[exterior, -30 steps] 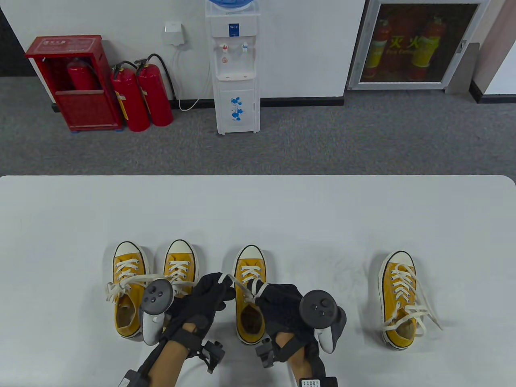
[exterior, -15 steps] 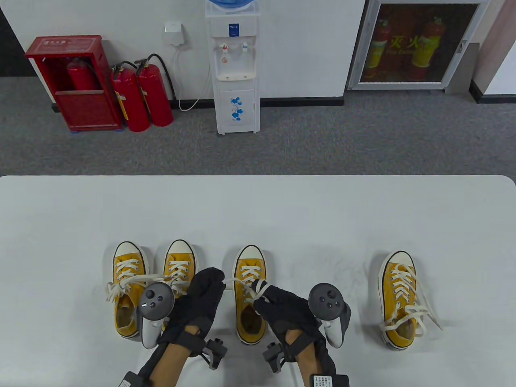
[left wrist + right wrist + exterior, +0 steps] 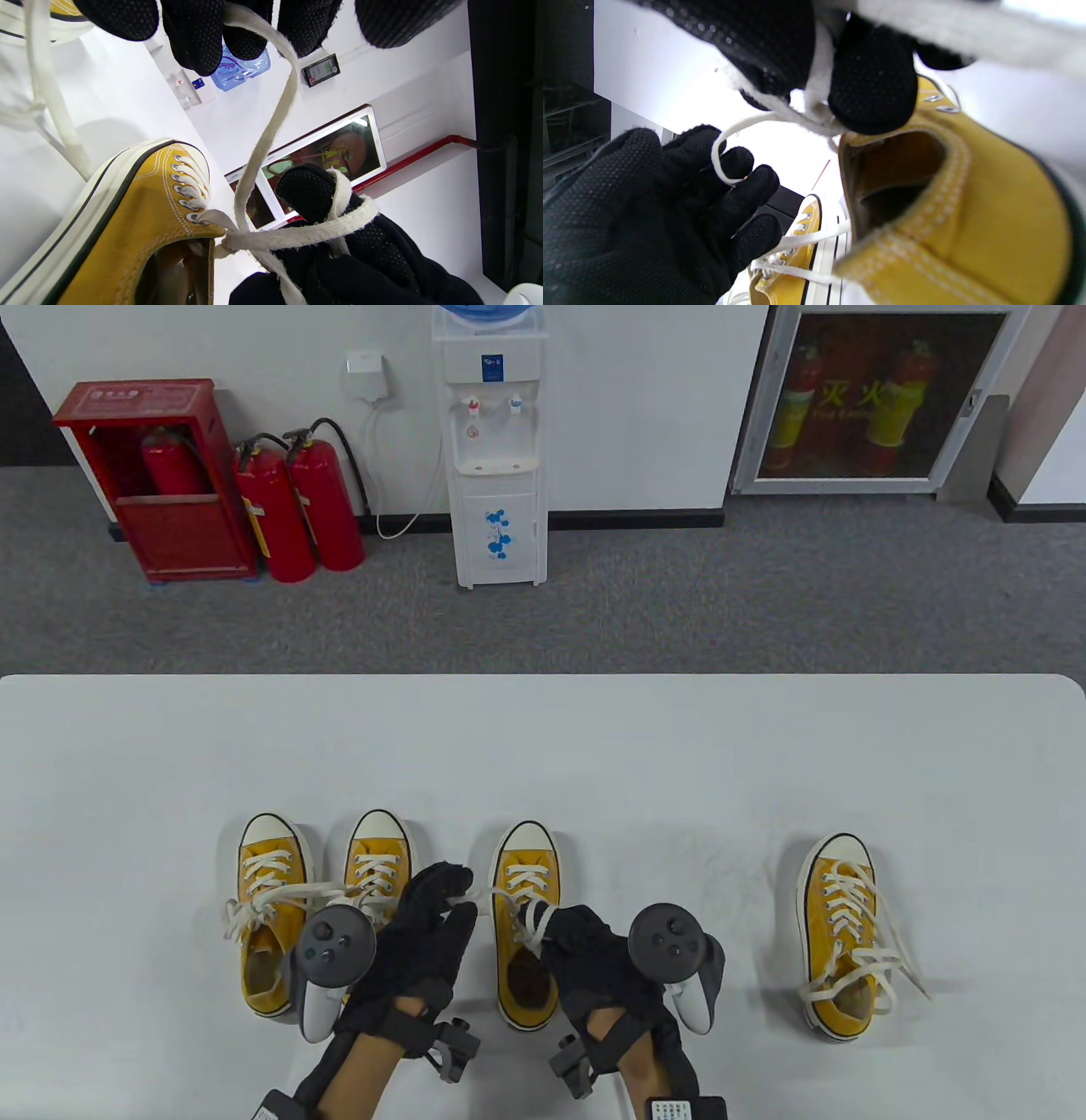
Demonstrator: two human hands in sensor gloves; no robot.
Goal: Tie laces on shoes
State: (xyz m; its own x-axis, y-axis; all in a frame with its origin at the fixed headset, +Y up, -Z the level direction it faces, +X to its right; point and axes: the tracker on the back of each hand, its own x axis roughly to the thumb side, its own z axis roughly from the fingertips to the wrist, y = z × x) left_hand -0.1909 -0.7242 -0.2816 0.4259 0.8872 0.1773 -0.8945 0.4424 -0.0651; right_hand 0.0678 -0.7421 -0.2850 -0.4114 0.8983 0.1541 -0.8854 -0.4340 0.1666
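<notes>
Four yellow canvas shoes with white laces stand on the white table (image 3: 594, 746). My hands work on the third shoe (image 3: 524, 865). My left hand (image 3: 437, 903) pinches one white lace end (image 3: 271, 127) to the left of the shoe. My right hand (image 3: 564, 933) holds a lace loop wrapped around a finger (image 3: 309, 190) over the shoe's opening. The lace crosses at the top eyelets (image 3: 229, 237). The right wrist view shows the lace (image 3: 814, 84) pinched between two of my fingers above the shoe's opening (image 3: 895, 169).
Two yellow shoes (image 3: 271, 899) (image 3: 379, 857) stand left of my left hand, laces loose. A fourth shoe (image 3: 840, 933) stands apart at the right with untied laces. A water dispenser (image 3: 492, 449) and fire extinguishers (image 3: 297, 509) stand beyond the table.
My left hand has shifted slightly and pulled its lace end out to the left. My right hand moved a little left and nearer the shoe's opening, keeping the loop on its finger.
</notes>
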